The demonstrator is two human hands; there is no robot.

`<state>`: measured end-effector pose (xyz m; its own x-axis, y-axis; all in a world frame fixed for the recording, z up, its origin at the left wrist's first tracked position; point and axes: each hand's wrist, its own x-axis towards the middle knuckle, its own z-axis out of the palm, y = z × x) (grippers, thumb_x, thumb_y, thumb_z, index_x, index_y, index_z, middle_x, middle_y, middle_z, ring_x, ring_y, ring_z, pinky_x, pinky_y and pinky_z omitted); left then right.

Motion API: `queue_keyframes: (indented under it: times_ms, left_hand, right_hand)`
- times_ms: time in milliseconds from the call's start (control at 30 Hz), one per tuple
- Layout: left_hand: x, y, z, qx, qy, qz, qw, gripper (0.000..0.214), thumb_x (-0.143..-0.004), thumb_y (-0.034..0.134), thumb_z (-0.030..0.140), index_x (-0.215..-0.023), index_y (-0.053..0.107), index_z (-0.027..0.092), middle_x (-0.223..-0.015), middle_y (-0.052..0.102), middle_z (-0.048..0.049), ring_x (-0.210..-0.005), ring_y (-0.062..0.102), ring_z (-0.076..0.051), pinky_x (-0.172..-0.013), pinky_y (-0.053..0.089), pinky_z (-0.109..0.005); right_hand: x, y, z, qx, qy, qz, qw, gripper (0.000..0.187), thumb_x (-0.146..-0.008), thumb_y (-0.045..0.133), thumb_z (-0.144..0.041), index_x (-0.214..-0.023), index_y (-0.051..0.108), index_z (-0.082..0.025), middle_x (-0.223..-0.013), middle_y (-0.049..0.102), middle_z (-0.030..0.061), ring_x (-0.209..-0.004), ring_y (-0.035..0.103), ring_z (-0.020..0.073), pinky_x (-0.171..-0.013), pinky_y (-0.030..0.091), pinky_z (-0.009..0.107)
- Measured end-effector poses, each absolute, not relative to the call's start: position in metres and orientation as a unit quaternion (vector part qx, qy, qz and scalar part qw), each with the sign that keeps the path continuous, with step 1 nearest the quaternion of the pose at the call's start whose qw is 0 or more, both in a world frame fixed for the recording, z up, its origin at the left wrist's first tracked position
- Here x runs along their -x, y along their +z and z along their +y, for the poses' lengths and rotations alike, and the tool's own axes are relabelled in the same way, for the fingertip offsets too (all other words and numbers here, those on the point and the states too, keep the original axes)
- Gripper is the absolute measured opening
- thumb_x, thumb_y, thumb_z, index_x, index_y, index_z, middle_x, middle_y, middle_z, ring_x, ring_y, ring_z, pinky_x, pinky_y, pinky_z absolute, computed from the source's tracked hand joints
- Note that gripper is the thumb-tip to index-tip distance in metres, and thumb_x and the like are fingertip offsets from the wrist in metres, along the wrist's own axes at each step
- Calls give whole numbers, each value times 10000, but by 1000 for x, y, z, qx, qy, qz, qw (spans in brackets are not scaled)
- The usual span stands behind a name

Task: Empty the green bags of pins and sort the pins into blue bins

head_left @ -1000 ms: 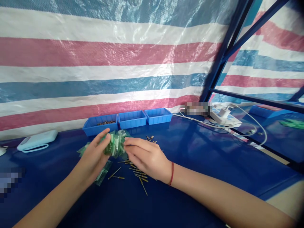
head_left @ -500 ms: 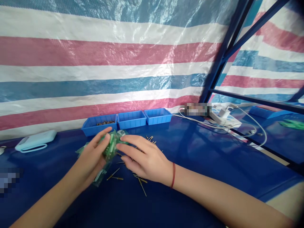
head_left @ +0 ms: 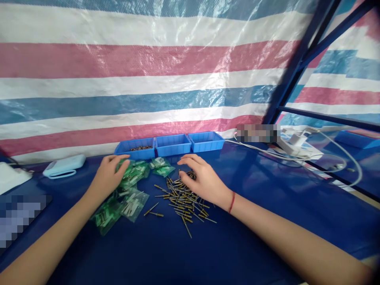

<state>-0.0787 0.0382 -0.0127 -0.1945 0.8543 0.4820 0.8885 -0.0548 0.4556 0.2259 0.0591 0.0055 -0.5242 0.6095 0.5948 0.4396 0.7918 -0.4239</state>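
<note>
My left hand [head_left: 108, 174] rests at the left edge of a heap of small green and clear plastic bags [head_left: 135, 176], thumb and fingers apart, with no bag gripped. One more clear bag [head_left: 135, 204] of whitish pieces lies nearer to me, and a small green bag [head_left: 162, 167] sits behind, apart from the heap. My right hand [head_left: 203, 178] hovers over or touches the back of a loose pile of blind rivets [head_left: 184, 202] with brass-coloured bodies and thin pins. Its fingers are spread and curved, holding nothing visible. It hides part of the pile.
Three blue bins stand in a row behind; the left bin [head_left: 135, 156] contains small brownish parts. A light-blue case [head_left: 65, 166] lies at the left. Power strip and white cables [head_left: 297, 146] are at the right, by a dark blue metal frame [head_left: 297, 75].
Both hands held green bags together above the table; now the bags lie on it. My hands have parted, the right over the rivets. The view has shifted slightly.
</note>
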Motion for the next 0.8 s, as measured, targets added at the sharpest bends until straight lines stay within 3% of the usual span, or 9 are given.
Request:
queue_keyframes:
  times_ms: [200,367,467,533,600,700,800]
  left_hand:
    - [72,-10,32,624,-283,-725,76,495,-904,310,515,-1113,665,240,-1241,526,-123,-1229,439,-305,-1034,331,-479]
    - [57,-7,21,676,-184,-711,63,602,-770,487,659,-1267,551,325,-1398,421,-105,-1246,412,-390,-989,331,-565]
    - [56,-13,20,705,-140,-694,47,584,-794,469,634,-1290,526,332,-1371,463,-105,-1231,434,-375,-986,322,-570]
    - [57,-16,20,710,-127,-691,37,535,-841,415,600,-1294,518,335,-1335,504,-96,-1231,440,-357,-995,310,-570]
    - [58,-15,21,706,-132,-695,34,528,-862,385,589,-1306,505,330,-1338,502,-95,-1256,412,-364,-1006,282,-594]
    - [52,-9,19,720,-174,-669,64,527,-881,378,569,-1284,535,267,-1356,479,-109,-1329,301,-375,-1048,222,-601]
    - [38,3,13,783,-211,-581,65,441,-918,378,484,-1186,599,213,-1268,540,-104,-1271,391,-293,-1059,296,-457]
  right_hand:
    - [-224,4,65,330,129,-856,377,201,-844,521,-192,-1024,611,-198,-1101,603,74,-1010,574,211,-899,471,396]
    - [-225,4,68,346,125,-872,323,196,-863,528,-277,-1000,638,-191,-1045,641,82,-1017,576,234,-904,464,432]
    - [-231,2,68,332,140,-899,251,449,-824,579,-492,-1189,584,-229,-1237,575,110,-1185,497,302,-975,411,518]
    - [-234,-1,66,313,155,-919,183,718,-731,613,-631,-1346,457,-294,-1416,428,117,-1308,362,379,-1023,314,618]
    - [-236,-5,64,294,163,-933,130,867,-658,633,-693,-1407,362,-352,-1499,310,103,-1365,226,436,-1042,190,692]
    - [-233,-11,61,282,163,-937,129,807,-687,614,-686,-1387,402,-346,-1496,322,93,-1381,180,435,-1065,125,689]
    - [-230,-12,62,282,164,-932,158,656,-789,543,-636,-1342,473,-291,-1458,386,102,-1380,236,382,-1092,169,629]
